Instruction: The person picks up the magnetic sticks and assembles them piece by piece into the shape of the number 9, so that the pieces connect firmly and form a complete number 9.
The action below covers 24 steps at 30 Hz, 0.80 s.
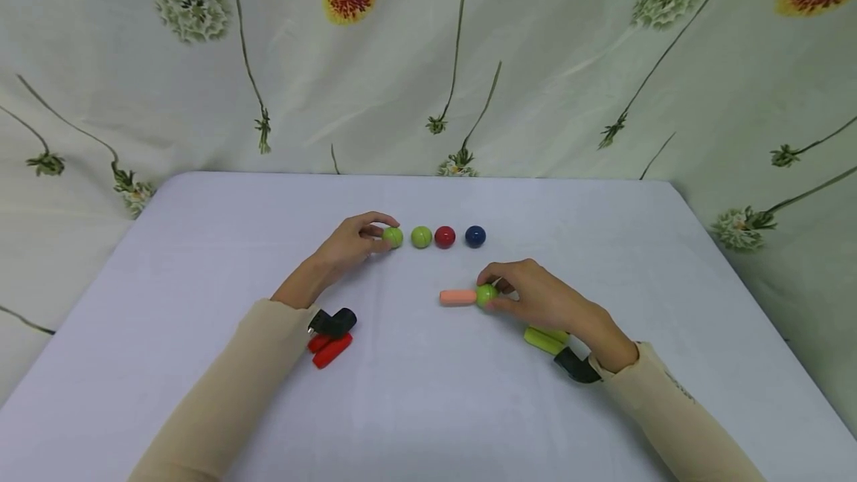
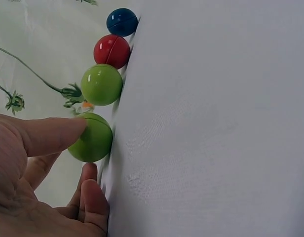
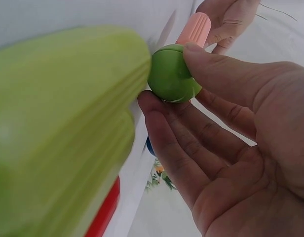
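Observation:
A row of small shiny balls crosses the table. My left hand (image 1: 351,240) pinches the light green ball (image 1: 393,237) at its left end, thumb against it in the left wrist view. To the right stand a second green ball (image 1: 421,236), a red ball (image 1: 445,236) and a dark blue ball (image 1: 475,236). Nearer, my right hand (image 1: 535,290) holds another green ball (image 3: 169,74) between thumb and fingers. A salmon ribbed handle (image 1: 458,297) lies end-on to that ball; whether they are joined, I cannot tell.
Two red handles (image 1: 332,350) lie beneath the left wrist. Yellow-green ribbed handles (image 1: 545,340) lie below the right hand, large and close in the right wrist view. A white cloth covers the table (image 1: 415,407), with a flower-patterned curtain (image 1: 535,58) behind.

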### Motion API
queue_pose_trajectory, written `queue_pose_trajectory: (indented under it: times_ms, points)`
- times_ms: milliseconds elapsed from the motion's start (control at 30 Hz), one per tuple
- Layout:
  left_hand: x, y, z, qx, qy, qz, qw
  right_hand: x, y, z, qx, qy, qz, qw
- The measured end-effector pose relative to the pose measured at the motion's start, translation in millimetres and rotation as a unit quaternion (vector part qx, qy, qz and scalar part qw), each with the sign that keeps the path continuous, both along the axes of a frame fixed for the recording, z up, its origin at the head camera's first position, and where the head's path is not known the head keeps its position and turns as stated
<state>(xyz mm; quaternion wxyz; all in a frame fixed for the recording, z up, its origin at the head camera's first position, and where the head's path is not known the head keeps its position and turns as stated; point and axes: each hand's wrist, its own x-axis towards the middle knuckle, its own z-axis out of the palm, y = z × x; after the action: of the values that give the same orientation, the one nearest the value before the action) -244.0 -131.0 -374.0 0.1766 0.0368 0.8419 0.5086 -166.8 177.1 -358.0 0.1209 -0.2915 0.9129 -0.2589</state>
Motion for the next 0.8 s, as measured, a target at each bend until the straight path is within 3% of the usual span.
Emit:
queue_pose_trajectory:
  times_ms: [500,800]
  points:
    - [5.3,1.9,-0.3,-0.035,0.042,-0.009,0.9985,-0.1,-0.4,0.0,0.006,0.002,-0.001,1.000]
    - [19.4,1.7,2.2,-0.039,0.060,-0.043,0.9965,-0.9,-0.2,-0.1,0.006,0.006,0.002,1.000]
